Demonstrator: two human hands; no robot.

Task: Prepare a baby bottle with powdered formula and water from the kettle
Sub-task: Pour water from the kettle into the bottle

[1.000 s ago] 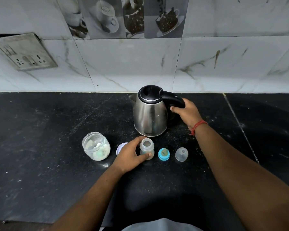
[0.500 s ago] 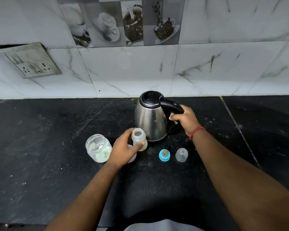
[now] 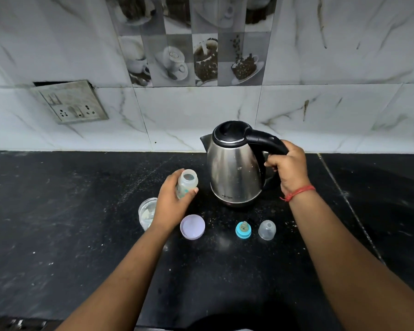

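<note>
Head view: one steel kettle (image 3: 234,170) stands at the counter's (image 3: 58,211) back. The right hand (image 3: 288,167) grips its black handle. Left of the kettle, the left hand (image 3: 171,204) holds one open baby bottle (image 3: 187,183) off the counter. In front of the kettle lie one lilac lid (image 3: 192,226), one blue-ringed teat (image 3: 243,230) and one clear cap (image 3: 267,230); one jar (image 3: 145,212) sits partly behind the left hand.

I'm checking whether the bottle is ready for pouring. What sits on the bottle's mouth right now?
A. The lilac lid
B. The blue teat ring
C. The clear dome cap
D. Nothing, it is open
D: the bottle, held in the left hand, has an open mouth, while the blue teat ring, clear dome cap and lilac lid all lie on the counter.
</note>
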